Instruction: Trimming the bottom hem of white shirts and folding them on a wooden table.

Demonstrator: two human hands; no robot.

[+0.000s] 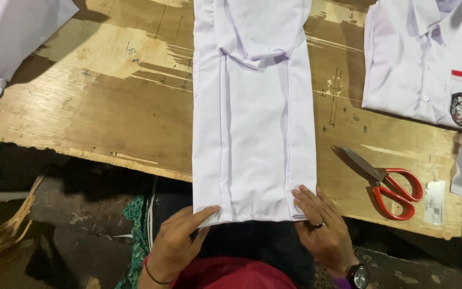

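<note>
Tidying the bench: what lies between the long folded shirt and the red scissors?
In the head view, only bare plywood table separates the folded white shirt from the red-handled scissors.

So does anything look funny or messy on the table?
A little. The folded white shirt hangs over the plywood table's near edge, where the left hand and right hand touch its hem. The red-handled scissors lie open near that edge. Nothing looks spilled or torn.
</note>
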